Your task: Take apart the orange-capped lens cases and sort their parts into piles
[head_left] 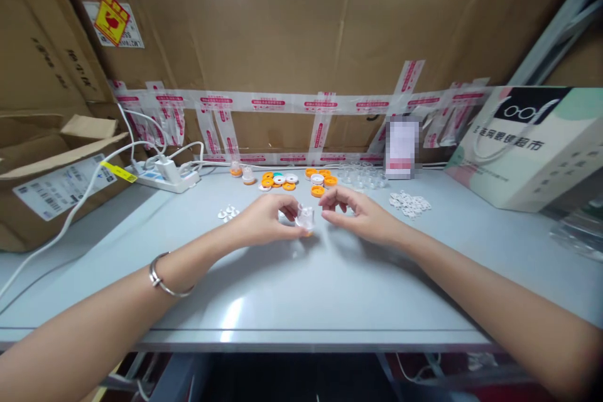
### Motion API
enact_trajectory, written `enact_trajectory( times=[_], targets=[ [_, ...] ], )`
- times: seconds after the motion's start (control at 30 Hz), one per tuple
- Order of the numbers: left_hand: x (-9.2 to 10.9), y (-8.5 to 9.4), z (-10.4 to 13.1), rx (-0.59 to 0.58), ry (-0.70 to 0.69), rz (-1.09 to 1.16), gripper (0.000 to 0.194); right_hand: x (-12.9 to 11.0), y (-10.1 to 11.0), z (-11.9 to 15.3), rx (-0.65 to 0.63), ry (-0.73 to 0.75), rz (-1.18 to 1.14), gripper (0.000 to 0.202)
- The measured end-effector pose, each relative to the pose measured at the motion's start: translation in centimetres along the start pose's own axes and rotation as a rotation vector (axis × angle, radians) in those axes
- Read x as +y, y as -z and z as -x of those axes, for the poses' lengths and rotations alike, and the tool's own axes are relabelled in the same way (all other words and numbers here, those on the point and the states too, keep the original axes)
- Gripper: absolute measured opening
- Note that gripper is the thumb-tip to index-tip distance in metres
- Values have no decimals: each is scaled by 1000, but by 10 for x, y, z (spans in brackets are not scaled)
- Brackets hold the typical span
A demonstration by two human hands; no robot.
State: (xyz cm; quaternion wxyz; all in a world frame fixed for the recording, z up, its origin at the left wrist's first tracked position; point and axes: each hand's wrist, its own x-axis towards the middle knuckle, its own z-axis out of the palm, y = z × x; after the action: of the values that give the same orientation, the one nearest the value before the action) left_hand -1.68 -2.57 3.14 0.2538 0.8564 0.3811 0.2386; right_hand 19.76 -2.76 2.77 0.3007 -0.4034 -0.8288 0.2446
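My left hand (276, 218) is closed around a small clear plastic cup (305, 217) with an orange base showing at its bottom. Just right of the cup, my right hand (355, 212) has its fingers bent and the thumb apart from them, with nothing visible between. Beyond the hands lie orange rings (318, 191) and several orange, white and green discs (279, 181). Clear plastic cups (360, 174) are grouped behind my right hand. Small white parts (228, 212) rest left of my left hand, and a heap of small white pieces (409, 203) lies to the right.
Two finished-looking clear pieces with orange bases (248, 176) stand at the back. A power strip (172, 179) with white cables and an open cardboard box (56, 182) are at left. A phone-like upright panel (400, 147) and a printed paper bag (513, 144) stand at right.
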Motion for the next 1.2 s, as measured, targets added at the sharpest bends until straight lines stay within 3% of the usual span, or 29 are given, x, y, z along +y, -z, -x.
enact_trajectory(
  times=[0.13,0.3,0.47,0.6,0.73,0.97,1.2],
  targets=[
    [-11,-14,1,-23,2,7,25,3,-12,3,-112,16,-66,34],
    [-18,-18,1,-44,-5,16,21,10,-27,2,-121,-53,-107,43],
    [-12,-24,2,-41,-30,67,19,13,-32,1,-90,-46,-84,34],
    [-10,-29,3,-21,26,98,29,11,-32,1,-75,-49,-93,32],
    [-11,-31,2,5,55,107,28,9,-33,1,-63,-63,-97,31],
    [-14,-32,-1,-3,76,118,24,10,-41,-2,13,-91,-71,35],
    [-16,-33,-2,-62,45,163,21,8,-45,-1,108,-33,-42,27]
  ],
)
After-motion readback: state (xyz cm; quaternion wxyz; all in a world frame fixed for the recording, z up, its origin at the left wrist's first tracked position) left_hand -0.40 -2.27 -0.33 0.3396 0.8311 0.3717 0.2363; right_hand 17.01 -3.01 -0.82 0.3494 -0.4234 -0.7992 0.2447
